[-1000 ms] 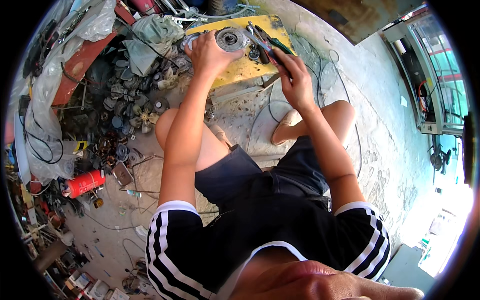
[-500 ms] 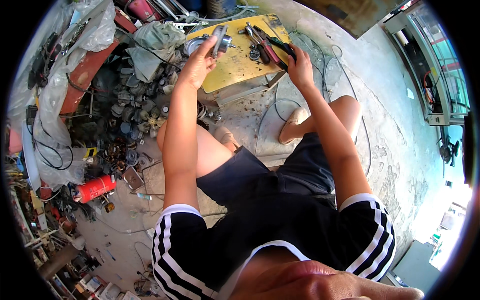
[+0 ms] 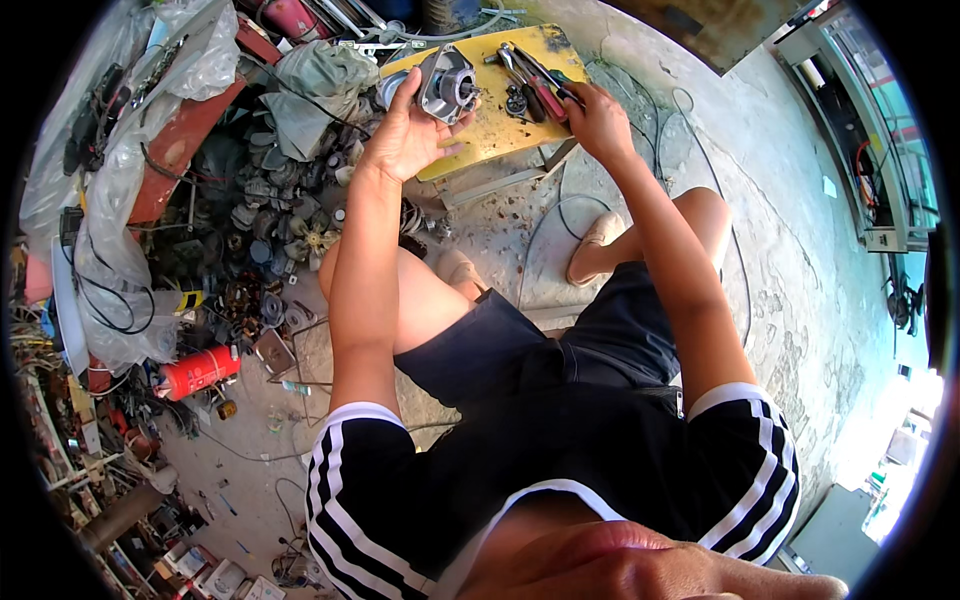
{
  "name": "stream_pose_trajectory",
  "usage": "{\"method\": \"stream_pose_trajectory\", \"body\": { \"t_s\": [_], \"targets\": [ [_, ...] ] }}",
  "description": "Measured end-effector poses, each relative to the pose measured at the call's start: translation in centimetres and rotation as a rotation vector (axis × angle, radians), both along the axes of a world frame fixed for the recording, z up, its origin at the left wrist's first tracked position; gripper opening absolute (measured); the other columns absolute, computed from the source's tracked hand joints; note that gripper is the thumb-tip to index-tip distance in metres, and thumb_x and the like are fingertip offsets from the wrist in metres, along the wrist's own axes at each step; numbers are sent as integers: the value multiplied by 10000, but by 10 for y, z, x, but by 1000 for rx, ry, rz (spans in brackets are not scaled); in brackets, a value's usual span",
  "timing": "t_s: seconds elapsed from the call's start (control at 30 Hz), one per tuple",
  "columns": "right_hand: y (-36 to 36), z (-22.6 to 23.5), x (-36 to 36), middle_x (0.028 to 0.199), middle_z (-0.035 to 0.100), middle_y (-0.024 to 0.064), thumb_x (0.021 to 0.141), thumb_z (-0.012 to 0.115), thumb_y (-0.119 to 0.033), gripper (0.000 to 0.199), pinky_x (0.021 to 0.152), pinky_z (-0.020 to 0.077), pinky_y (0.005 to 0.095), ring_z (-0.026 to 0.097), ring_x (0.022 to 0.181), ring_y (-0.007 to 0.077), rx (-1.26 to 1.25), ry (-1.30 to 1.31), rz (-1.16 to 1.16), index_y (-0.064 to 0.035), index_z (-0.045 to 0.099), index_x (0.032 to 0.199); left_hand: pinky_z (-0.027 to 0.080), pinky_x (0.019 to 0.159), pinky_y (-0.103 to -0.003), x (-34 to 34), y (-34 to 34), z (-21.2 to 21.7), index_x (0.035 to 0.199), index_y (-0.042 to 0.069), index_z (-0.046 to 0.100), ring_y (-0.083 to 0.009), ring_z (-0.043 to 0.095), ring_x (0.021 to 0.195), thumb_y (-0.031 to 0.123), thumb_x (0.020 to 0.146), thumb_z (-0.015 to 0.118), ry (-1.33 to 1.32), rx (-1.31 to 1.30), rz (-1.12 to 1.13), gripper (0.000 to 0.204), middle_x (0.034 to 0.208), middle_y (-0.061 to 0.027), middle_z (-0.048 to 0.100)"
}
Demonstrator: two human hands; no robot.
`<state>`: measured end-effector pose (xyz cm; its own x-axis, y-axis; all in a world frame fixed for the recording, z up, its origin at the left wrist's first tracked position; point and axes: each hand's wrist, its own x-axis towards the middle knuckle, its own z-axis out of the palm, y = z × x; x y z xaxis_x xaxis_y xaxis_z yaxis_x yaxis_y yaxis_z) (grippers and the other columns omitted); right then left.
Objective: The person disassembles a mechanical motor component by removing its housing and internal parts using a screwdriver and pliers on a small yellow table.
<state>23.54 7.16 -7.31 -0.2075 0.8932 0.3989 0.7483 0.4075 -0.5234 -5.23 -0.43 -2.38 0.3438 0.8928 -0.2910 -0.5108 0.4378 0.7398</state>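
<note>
My left hand [image 3: 405, 135] holds a grey metal motor part [image 3: 447, 85] above the left side of a yellow board [image 3: 480, 140]. The part has a squarish flange and a round body with a short shaft, and my fingers curl round its near side. At the board's right edge my right hand [image 3: 600, 122] is closed over the dark grips of pliers [image 3: 570, 94], partly hiding them. Beside these lie red-handled pliers [image 3: 551, 104], a ratchet wrench [image 3: 512, 62] and a small dark round part [image 3: 516, 102]. Another round metal piece [image 3: 390, 90] shows behind my left hand.
Motor parts [image 3: 285, 215] are heaped on the floor to the left, beside plastic sheeting [image 3: 125, 300] and a red cylinder [image 3: 200, 372]. A cable [image 3: 745, 290] runs across the floor at right. A metal frame [image 3: 510, 178] supports the board.
The motor part has turned in my left hand, so its flange and open round end face me more. My right hand has curled further over the pliers' grips, which sit lower among the tools.
</note>
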Motion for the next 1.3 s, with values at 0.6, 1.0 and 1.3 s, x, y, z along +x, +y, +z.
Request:
{"method": "stream_pose_trajectory", "body": {
  "t_s": [0.6, 1.0, 1.3],
  "targets": [
    [-57, 100, -46, 1067, 697, -1, 972, 544, -496, 374, 653, 406, 195, 577, 817, 33, -1226, 771, 420, -147, 616, 1087, 385, 1037, -374, 17, -10, 3, 1399, 96, 450, -176, 520, 1226, 492, 762, 788, 144, 308, -30, 823, 1303, -30, 568],
    [-51, 90, -28, 783, 599, -64, 861, 720, -450, 309, 631, 374, 204, 491, 688, 40, -1179, 714, 425, -145, 668, 849, 336, 1101, -386, 37, -20, 15, 1533, 136, 231, -251, 460, 1283, 337, 591, 927, 553, 615, -54, 1188, 1346, -123, 496],
    [-62, 106, -26, 915, 656, -8, 877, 738, -314, 363, 756, 425, 236, 556, 828, 69, -833, 401, 512, -14, 682, 1073, 357, 1070, -351, 49, -31, 34, 1467, 159, 358, -218, 476, 1252, 201, 547, 926, 778, 833, 28, 1082, 1321, -73, 509]
  ]
}}
